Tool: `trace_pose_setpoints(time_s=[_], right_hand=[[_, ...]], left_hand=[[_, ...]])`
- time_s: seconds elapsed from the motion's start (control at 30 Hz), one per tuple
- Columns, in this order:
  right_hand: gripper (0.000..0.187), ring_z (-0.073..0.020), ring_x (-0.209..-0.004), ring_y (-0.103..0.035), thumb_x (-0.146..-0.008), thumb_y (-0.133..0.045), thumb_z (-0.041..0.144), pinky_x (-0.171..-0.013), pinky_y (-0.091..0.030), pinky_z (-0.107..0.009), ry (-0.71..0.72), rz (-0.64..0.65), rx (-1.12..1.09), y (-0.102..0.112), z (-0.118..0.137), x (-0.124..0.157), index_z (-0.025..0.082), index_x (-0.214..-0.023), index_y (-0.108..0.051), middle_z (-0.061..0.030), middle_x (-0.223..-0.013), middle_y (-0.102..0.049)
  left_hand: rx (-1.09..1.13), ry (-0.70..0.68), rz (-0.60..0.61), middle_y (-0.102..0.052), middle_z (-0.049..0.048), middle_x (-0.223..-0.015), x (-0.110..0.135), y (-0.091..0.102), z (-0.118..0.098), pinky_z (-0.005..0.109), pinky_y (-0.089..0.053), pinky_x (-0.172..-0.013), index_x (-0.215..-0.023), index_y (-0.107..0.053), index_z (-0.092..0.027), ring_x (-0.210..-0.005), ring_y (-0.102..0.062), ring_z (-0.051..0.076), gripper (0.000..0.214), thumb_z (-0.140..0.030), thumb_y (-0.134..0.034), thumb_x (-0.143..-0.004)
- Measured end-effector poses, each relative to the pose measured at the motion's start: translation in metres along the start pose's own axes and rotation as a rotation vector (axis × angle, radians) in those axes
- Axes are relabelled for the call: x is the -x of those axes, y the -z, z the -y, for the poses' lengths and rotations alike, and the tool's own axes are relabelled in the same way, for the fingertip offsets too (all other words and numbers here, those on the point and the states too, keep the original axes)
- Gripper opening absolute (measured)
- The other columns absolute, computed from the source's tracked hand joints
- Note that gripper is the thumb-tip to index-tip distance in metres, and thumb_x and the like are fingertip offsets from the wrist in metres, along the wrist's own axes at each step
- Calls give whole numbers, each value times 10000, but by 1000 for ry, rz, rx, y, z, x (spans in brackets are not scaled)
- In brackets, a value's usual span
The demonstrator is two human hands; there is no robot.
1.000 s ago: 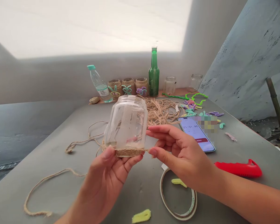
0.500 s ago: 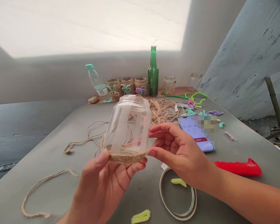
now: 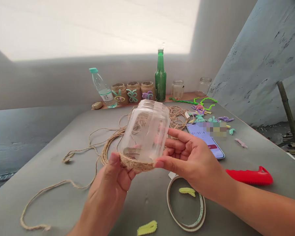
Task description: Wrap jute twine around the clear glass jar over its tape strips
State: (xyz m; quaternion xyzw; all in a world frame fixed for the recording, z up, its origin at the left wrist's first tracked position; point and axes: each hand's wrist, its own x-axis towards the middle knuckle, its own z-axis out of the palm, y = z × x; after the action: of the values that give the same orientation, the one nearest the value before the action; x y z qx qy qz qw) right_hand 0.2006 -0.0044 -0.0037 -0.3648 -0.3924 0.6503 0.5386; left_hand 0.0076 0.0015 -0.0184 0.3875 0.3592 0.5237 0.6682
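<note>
One glass jar [image 3: 146,131] is held tilted just above the desk [image 3: 64,203], with both hands on it: the left hand [image 3: 113,183] is closed round its base from below, the right hand [image 3: 189,160] is pressed to its side, thumb on the twine band [image 3: 135,163] wound there. Lined up at the back: three twine-covered jars [image 3: 133,91], two plain jars [image 3: 177,88], one green bottle [image 3: 160,80], one water bottle [image 3: 102,89]. One phone [image 3: 206,139] and one red tool [image 3: 248,176] are laid at right. Grey desk, scuffed grey walls [image 3: 260,65].
</note>
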Motion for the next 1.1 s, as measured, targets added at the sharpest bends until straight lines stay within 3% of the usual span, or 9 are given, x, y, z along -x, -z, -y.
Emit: trace_pose_setpoints(time_s=[0.1,0.2,0.37,0.47,0.57,0.73,0.9,1.0,1.1], right_hand=[[1080,-132,-753,-633,-634,-997,166,-686,-600,-284,-13,-85,64,1,-5,2,272,-1570,-470,-110,-1327,-734],[1160,-126,-743,-618,-656,-991,182,-683,-601,-286,-6,-89,152,0,-8,5,326,-1625,-370,-107,-1376,-710],[963,-161,-906,-703,-810,-908,268,-900,-615,-375,43,-44,306,3,-7,8,383,-1608,-382,-83,-1403,-695],[824,-180,-980,-721,-866,-861,314,-949,-609,-403,80,-25,388,4,-5,7,396,-1567,-435,-68,-1401,-695],[739,-187,-1014,-720,-868,-857,357,-949,-615,-395,106,-20,408,5,-3,4,368,-1511,-493,-64,-1386,-701],[657,-185,-988,-725,-859,-866,357,-938,-623,-393,114,16,386,6,-4,1,331,-1439,-559,-69,-1351,-708],[733,-172,-932,-730,-803,-913,235,-928,-610,-388,147,50,339,12,-6,-4,316,-1446,-571,-82,-1362,-698],[783,-181,-948,-709,-780,-923,188,-918,-588,-384,122,96,299,13,-7,-6,288,-1467,-562,-93,-1397,-683],[709,-177,-914,-663,-803,-898,164,-858,-558,-354,129,174,285,12,-7,-7,268,-1437,-599,-72,-1281,-750]], left_hand=[[-107,1,4,-840,96,-1182,2,8,5,377,-583,-1017,-1222,-771,-249,-1195,-726,321,510,-553,-818,-815],[-161,83,-21,-862,78,-1129,3,13,7,393,-596,-1000,-1257,-748,-285,-1148,-760,320,584,-487,-910,-734],[-19,74,11,-853,66,-1176,0,8,0,302,-619,-954,-1114,-817,-259,-1112,-778,276,351,-422,-858,-805],[79,71,52,-848,66,-1192,0,7,-5,293,-634,-943,-1100,-827,-240,-1117,-777,271,260,-380,-771,-888],[172,94,76,-848,70,-1189,0,7,-7,314,-658,-925,-1107,-830,-225,-1113,-779,281,262,-370,-711,-924],[284,146,51,-871,62,-1093,-1,2,-10,375,-704,-847,-1115,-833,-252,-1011,-814,305,270,-312,-769,-861],[362,165,111,-868,76,-1078,0,0,-13,407,-717,-803,-1176,-816,-281,-945,-822,310,327,-287,-747,-857],[348,191,124,-863,99,-1081,0,-1,-13,423,-718,-774,-1131,-836,-271,-923,-819,327,294,-346,-723,-870],[219,183,81,-858,98,-1110,-1,0,-11,403,-713,-752,-1098,-843,-253,-910,-814,324,293,-404,-712,-885]])
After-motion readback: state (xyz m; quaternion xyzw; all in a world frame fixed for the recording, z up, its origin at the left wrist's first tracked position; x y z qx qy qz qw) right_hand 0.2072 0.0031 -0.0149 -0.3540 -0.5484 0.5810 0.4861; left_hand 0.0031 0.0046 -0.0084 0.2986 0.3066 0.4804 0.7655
